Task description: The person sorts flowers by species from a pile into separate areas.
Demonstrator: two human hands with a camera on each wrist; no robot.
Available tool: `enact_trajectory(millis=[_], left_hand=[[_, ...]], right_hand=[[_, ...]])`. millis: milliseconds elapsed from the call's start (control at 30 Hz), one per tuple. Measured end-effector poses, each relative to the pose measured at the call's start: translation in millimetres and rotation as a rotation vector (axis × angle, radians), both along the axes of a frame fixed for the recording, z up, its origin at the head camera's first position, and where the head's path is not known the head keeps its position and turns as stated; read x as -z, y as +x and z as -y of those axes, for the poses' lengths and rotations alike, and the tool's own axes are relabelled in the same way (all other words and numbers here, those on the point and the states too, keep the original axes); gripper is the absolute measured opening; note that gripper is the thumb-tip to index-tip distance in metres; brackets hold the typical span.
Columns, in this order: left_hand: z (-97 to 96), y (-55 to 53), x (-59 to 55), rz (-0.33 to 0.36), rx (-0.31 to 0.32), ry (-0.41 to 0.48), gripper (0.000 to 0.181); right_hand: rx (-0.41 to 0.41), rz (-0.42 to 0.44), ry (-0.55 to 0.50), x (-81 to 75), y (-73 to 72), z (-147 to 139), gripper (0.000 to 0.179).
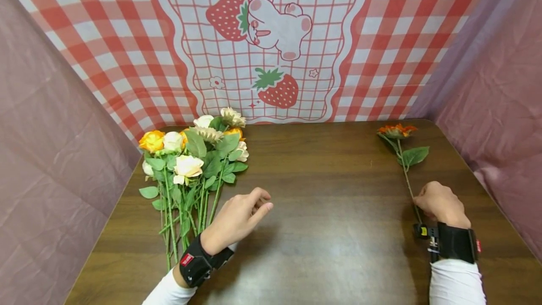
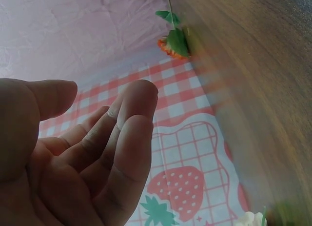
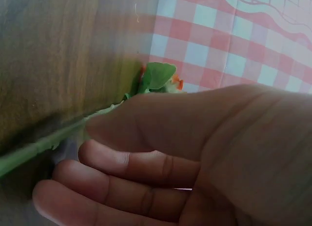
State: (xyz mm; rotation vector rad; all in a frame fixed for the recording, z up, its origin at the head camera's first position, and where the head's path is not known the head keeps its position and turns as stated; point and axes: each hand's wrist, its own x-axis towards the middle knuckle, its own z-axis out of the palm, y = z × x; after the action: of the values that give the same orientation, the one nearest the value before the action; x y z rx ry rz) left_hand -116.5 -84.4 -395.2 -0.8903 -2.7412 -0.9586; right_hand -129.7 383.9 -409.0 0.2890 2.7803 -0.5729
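Observation:
At the table's right side, my right hand (image 1: 442, 204) is at the lower stem of a single orange flower (image 1: 397, 131) with green leaves. The right wrist view shows the stem (image 3: 46, 144) passing behind the thumb (image 3: 146, 123), which appears to pinch it; the index finger is hidden there. Three other fingers curl loosely below. The flower head points toward the back edge. My left hand (image 1: 238, 215) hovers beside a pile of flowers (image 1: 188, 166), holding nothing. Its fingers (image 2: 139, 99) are bent in a relaxed way, apart from the thumb (image 2: 56, 96).
The pile at the left holds several white, cream and yellow-orange blooms, their long green stems (image 1: 169, 220) toward the front. A brown wooden table (image 1: 322, 192) lies below. Behind it hangs a red-and-white checked cloth (image 1: 389, 51) with strawberries; pinkish drapes (image 1: 55, 154) flank both sides.

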Motion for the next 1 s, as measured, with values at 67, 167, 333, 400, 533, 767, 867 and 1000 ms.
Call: enact_trajectory(millis=[67,167,333,400,533,767,867,1000], left_hand=[[0.2,0.3,0.2,0.001,0.001,-0.01,0.02],[0.4,0.4,0.0,-0.002,0.002,-0.022,0.021],[0.6,-0.1,-1.4,0.008,0.008,-0.022,0.023],[0.8,-0.2,-1.9,0.011,0.007,-0.023,0.023],[1.2,-0.1,-2.5,0.008,0.002,-0.035,0.022],[4.3,-1.6,-4.1,-0.018,-0.009,-0.036,0.018],[6.7,-2.6,-5.4,-0.046,-0.022,-0.033,0.017],[12.6,-6.2,-7.9,-0.096,-0.073,-0.029,0.015]], right_hand=[[-0.001,-0.005,0.012,-3.1,-0.1,0,0.025],[-0.01,-0.044,0.022,-11.6,1.3,1,0.025],[-0.007,-0.175,0.047,-31.1,7.9,4,0.034],[0.003,-0.212,0.061,-39.3,11.1,7,0.038],[-0.002,-0.271,0.078,-53.2,16.5,14,0.044],[-0.016,-0.365,0.096,-70.2,24.5,31,0.043],[-0.017,-0.385,0.091,-75.5,28.3,39,0.044],[-0.009,-0.455,0.073,-80.0,32.4,51,0.041]])
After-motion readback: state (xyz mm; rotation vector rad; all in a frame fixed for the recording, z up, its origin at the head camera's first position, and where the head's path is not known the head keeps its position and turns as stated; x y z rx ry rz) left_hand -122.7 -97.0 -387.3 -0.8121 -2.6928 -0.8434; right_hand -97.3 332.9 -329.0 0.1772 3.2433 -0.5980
